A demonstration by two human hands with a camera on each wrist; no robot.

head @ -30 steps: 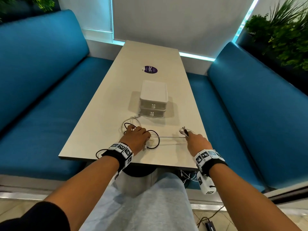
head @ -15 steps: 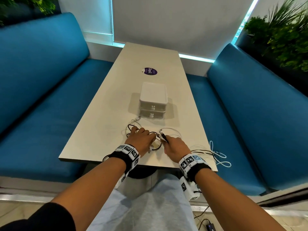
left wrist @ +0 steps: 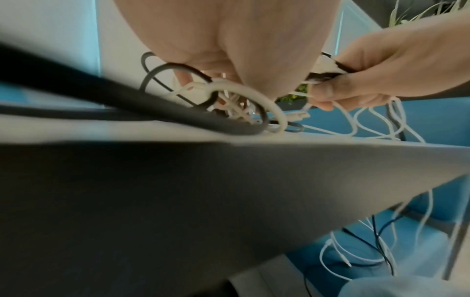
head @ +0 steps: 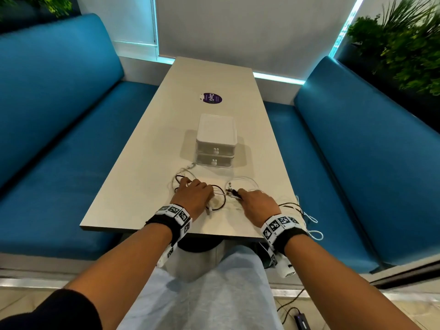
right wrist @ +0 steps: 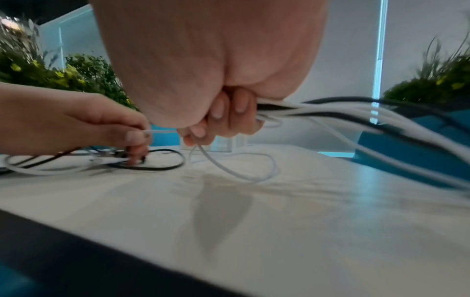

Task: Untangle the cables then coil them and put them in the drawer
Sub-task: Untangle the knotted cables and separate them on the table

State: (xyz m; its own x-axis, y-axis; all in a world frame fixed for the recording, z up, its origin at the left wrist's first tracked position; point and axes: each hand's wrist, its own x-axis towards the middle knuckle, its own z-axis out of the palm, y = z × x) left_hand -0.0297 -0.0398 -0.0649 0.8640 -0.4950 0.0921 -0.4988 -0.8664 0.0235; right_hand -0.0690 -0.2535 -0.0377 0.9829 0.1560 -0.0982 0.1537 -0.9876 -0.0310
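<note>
Since a second ago your right hand (head: 258, 203) has come in from the right side of the long beige worktop (head: 152, 167) toward the middle, and slack white loops now spill over the worktop's right edge. Your right hand sits just right of centre in the lower half of the head view, its fingers (right wrist: 230, 114) clenched round a bundle of thin white and black cables (right wrist: 338, 112) that trails away to the right of the right-wrist view. Your left hand (head: 194, 195) lies just left of it, close but apart, pressing down on the tangled knot of black and white cables (head: 215, 198); its thumb and fingertip pinch a white strand at the knot, as the right-wrist view shows at mid-left. A white loop (head: 242, 183) rests flat on the worktop just above your right hand. Beyond both hands, near the frame's centre, stands the small white two-drawer plastic box (head: 216, 139), both drawers closed. A round purple sticker (head: 209, 98) lies higher up the worktop. Blue upholstered benches (head: 59, 115) fill both sides of the frame.
</note>
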